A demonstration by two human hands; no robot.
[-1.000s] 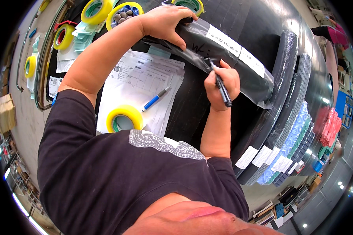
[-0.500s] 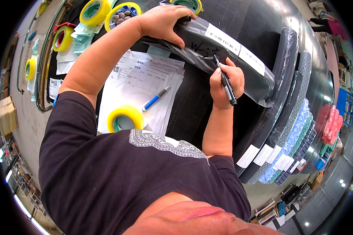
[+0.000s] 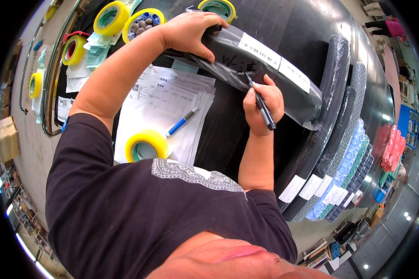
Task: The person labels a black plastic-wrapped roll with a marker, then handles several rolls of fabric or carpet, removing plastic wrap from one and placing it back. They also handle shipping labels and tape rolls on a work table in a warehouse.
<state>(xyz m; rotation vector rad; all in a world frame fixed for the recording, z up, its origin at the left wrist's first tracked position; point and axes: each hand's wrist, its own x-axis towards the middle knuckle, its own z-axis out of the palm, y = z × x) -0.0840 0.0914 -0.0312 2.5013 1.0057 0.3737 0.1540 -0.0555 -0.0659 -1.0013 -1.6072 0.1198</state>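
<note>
A roll wrapped in black plastic [image 3: 268,69] lies slantwise on the dark table, with white barcode labels along its upper side. My left hand [image 3: 184,31] grips its left end, thumb on the near side and fingers over the top. A short black piece like a marker cap [image 3: 214,28] sticks out by those fingers. My right hand [image 3: 264,108] is closed round a black marker [image 3: 261,104], its tip touching the plastic. Black handwriting [image 3: 235,64] shows on the wrap just left of the tip.
Papers [image 3: 172,100] lie nearer me, holding a blue-and-silver pen [image 3: 181,122] and a yellow tape roll [image 3: 146,145]. More tape rolls [image 3: 111,18] stand at the far left. Wrapped rolls [image 3: 333,88] line the right side, near pink bundles [image 3: 394,148]. A person [image 3: 391,29] is at the far right.
Strokes have been added to the handwriting. My right hand and marker have shifted slightly left and nearer me. My left hand keeps its grip on the roll.
</note>
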